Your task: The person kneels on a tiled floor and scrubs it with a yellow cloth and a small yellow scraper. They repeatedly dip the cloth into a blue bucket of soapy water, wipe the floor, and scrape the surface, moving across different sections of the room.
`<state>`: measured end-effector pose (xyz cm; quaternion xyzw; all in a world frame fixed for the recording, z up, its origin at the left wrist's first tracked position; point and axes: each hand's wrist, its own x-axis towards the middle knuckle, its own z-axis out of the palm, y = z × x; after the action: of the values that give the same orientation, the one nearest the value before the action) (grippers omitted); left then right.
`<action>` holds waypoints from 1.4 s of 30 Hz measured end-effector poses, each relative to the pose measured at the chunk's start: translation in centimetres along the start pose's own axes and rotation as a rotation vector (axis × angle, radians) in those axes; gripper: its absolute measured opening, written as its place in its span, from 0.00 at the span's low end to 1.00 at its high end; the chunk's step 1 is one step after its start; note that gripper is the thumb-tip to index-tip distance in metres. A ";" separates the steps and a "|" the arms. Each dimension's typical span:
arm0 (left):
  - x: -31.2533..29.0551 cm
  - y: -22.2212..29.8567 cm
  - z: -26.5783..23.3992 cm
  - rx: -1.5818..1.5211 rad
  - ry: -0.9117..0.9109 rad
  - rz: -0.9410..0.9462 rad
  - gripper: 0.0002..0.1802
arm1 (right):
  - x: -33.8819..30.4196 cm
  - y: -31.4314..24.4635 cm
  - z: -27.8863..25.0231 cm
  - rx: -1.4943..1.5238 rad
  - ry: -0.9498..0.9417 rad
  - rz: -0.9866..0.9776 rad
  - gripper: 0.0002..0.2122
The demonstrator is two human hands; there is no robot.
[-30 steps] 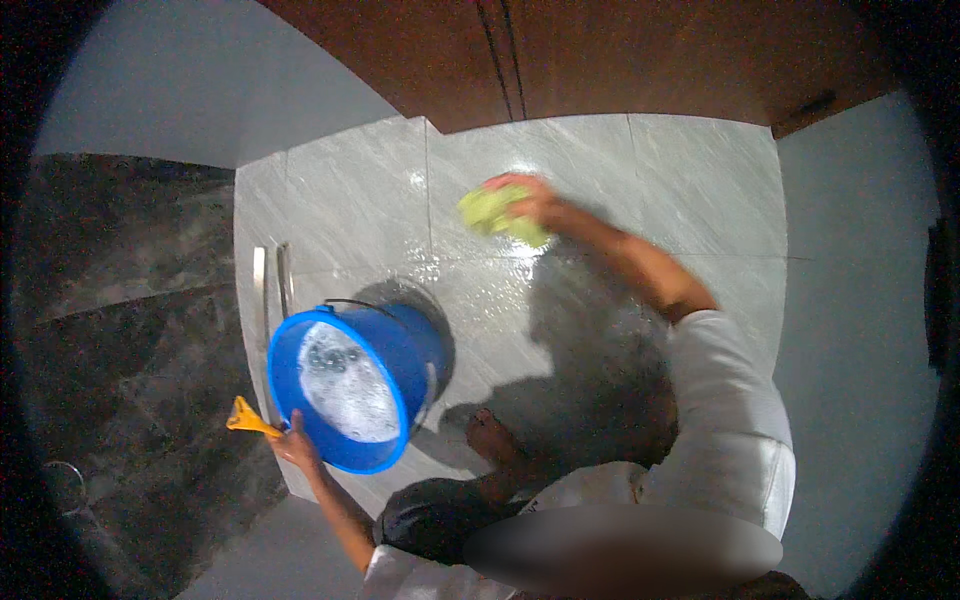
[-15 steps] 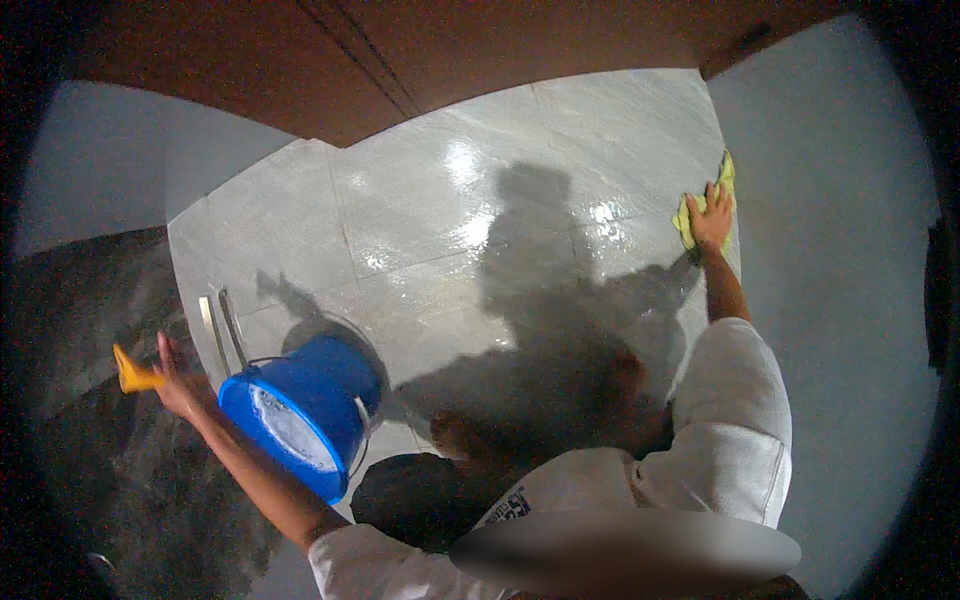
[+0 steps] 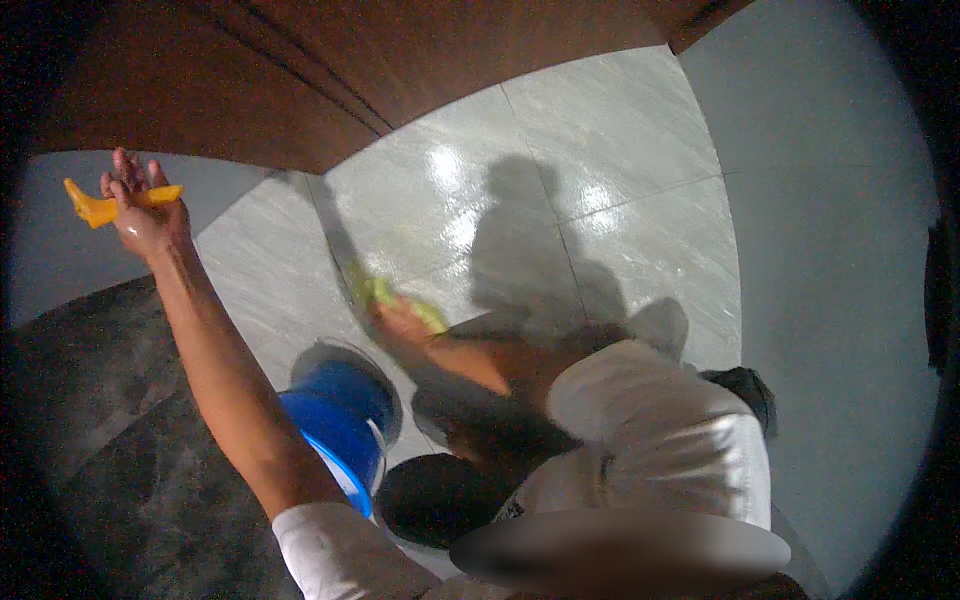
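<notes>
Raised at the upper left, my left hand (image 3: pixel 152 222) holds a small yellow-orange hand tool (image 3: pixel 98 210) with a flared end, whose exact kind I cannot make out. Some of its fingers stick out past the handle. My right hand (image 3: pixel 405 322), blurred by motion, presses a yellow-green cloth (image 3: pixel 432 316) against the wet grey floor tiles (image 3: pixel 400 200). A blue bucket (image 3: pixel 345 405) stands between my arms, partly covered by my left forearm; only a sliver of its pale contents shows.
Brown wooden panels (image 3: pixel 450 45) bound the far side of the tiles. A grey wall (image 3: pixel 830 250) runs along the right. Dark, stained flooring (image 3: pixel 90 400) lies left of the bucket. My bent knee (image 3: pixel 430 495) is close beside the bucket.
My right hand has swept the cloth leftward from the right wall to the middle left of the tiles. My left hand has risen forward with the yellow tool, and my body has leaned left.
</notes>
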<state>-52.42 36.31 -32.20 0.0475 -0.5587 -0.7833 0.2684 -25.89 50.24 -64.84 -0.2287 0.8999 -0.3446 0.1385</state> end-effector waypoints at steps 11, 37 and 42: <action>5.9 -1.8 -2.7 -0.161 -0.025 -0.104 0.16 | -2.7 7.8 -19.4 1.325 0.133 0.075 0.12; -11.1 -9.3 0.8 0.483 0.545 0.387 0.12 | -29.9 29.9 -30.2 -0.514 0.772 1.070 0.26; -33.5 -19.9 8.7 0.644 -0.081 -0.210 0.19 | -31.2 22.0 -25.5 -0.499 0.729 1.024 0.24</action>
<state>-34.45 64.21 -54.50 0.1558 -0.7796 -0.5913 0.1352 -16.55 94.75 -58.55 0.3321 0.9366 -0.0727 -0.0849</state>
